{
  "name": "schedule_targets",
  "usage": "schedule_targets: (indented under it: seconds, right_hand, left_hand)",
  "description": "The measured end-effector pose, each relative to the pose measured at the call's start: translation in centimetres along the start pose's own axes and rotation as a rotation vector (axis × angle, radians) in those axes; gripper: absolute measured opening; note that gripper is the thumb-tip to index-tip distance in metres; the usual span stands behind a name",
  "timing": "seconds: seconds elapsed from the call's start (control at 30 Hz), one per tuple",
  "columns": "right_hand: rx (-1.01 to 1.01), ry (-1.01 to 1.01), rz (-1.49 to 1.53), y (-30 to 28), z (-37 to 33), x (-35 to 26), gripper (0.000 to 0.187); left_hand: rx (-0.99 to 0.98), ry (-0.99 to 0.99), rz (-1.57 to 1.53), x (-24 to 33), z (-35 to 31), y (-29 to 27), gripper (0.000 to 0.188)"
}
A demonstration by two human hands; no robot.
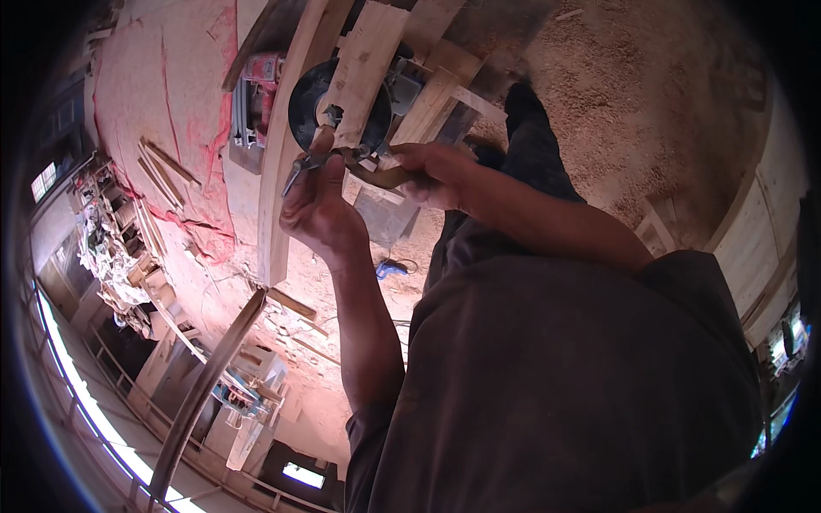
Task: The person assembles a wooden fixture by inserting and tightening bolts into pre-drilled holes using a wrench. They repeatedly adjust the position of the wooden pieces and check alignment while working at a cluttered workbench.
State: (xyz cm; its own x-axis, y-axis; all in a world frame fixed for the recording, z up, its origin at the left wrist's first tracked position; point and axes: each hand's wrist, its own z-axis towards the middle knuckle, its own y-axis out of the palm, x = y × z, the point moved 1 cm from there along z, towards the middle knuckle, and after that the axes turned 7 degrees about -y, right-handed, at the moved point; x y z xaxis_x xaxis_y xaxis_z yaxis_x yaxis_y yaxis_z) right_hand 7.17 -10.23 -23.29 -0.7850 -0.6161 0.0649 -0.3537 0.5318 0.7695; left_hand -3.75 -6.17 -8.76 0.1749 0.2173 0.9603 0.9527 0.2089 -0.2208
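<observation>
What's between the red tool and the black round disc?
A long wooden beam runs between the red tool and the black disc, as the head view shows.

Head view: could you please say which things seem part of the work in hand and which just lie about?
Likely in use:
curved brown handle in right hand
grey metal piece in left hand
wooden board

Apparently lying about:
red power tool
thin wood strips
blue object

Hands grip a tool, probably.
</observation>
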Motion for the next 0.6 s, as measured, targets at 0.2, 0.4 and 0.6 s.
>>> schedule_targets:
  seconds: [0.2, 0.4, 0.6]
  right_hand:
    - [0.005, 0.003, -0.075, 0.9, 0.0, -1.6, 0.041]
    - [-0.049, 0.005, 0.006, 0.3, 1.6, -2.0, 0.027]
    - [-0.076, -0.034, 0.073, 0.5, 2.9, -1.6, 0.027]
  left_hand:
    - [0.085, 0.021, -0.231, -1.4, -0.3, 0.7, 0.023]
    - [0.076, 0.093, -0.031, -0.8, 0.3, -0.3, 0.025]
    - [0.098, 0.075, 0.034, -0.7, 1.5, -0.3, 0.030]
